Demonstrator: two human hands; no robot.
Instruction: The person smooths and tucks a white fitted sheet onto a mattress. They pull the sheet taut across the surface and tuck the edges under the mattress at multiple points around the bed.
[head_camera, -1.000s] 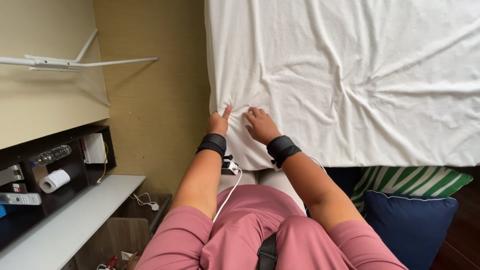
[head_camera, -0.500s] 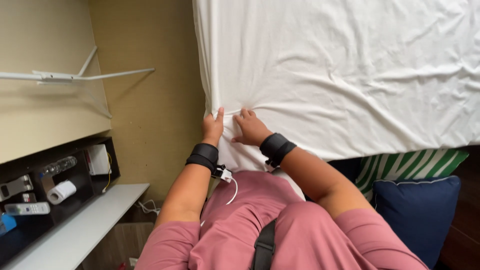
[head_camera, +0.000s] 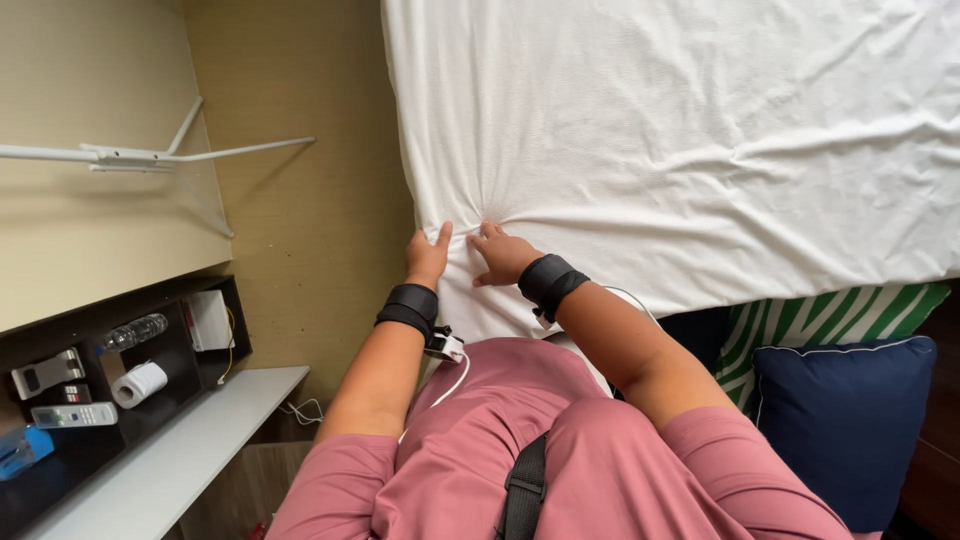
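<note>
A white bed sheet (head_camera: 680, 130) covers a mattress that fills the upper right of the head view. My left hand (head_camera: 427, 259) pinches the sheet at the mattress edge, near its corner. My right hand (head_camera: 503, 256) lies just beside it, fingers closed on a gathered fold of the same sheet. Creases fan out from where the two hands grip. Both wrists wear black bands, and a small device with a white cable hangs at the left wrist.
A navy cushion (head_camera: 845, 420) and a green-and-white striped cushion (head_camera: 830, 315) lie below the mattress at right. At left a dark shelf (head_camera: 120, 350) holds a paper roll, a remote and a bottle, above a white ledge (head_camera: 170, 460). A white wall rack (head_camera: 150, 155) sticks out.
Both hands have stayed on the sheet's edge and bunched the cloth more tightly. The view has shifted slightly, so the hands sit a little lower and nearer the corner.
</note>
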